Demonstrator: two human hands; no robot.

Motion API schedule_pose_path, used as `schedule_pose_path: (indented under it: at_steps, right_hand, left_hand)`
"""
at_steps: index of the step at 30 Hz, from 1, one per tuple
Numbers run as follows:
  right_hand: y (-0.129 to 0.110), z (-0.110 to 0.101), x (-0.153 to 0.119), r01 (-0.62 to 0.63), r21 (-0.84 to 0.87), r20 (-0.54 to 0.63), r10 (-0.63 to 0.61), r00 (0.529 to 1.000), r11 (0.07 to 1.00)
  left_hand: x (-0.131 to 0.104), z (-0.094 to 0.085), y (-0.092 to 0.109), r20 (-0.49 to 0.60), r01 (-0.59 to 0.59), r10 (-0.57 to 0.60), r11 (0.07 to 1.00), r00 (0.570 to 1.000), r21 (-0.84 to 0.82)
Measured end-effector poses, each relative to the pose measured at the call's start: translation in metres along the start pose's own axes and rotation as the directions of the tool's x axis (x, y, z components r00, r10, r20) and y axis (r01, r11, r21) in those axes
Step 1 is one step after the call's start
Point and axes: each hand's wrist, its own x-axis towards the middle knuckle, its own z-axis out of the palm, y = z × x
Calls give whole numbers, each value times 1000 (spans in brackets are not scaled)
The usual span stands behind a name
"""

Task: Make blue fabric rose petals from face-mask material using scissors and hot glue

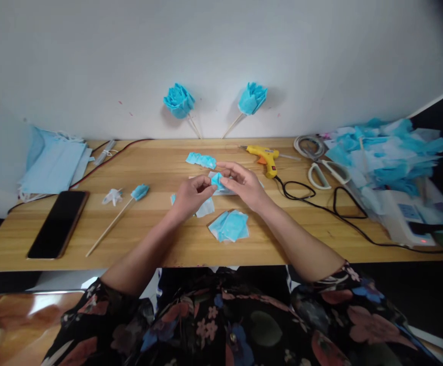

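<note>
Between my two hands, near the table's middle, is a small folded blue piece. My left hand pinches its left edge with thumb and index finger. On its other side, my right hand holds it between thumb and fingers. A row of folded blue pieces lies just behind the hands. Closer to me rests a stack of blue cut pieces. Another pale piece sits partly under my left hand. To the left lies a stick with a small blue bud.
Two blue flowers on sticks lean against the wall. A yellow glue gun, its cord and white-handled scissors lie right, beside a heap of blue scraps. Face masks and a phone are left.
</note>
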Motion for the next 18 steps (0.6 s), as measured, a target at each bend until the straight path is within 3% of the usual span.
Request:
schedule_pose_path:
  at_steps: [8, 18]
  right_hand:
    - [1, 0, -2, 29, -152, 18, -26, 999, 988]
    - [1, -1, -1, 4, -28, -38, -5, 999, 1000]
  left_hand:
    - [-3, 8, -1, 43, -28, 25, 997, 999, 70]
    - [-2, 2, -1, -51, -30, 30, 1000, 998, 1]
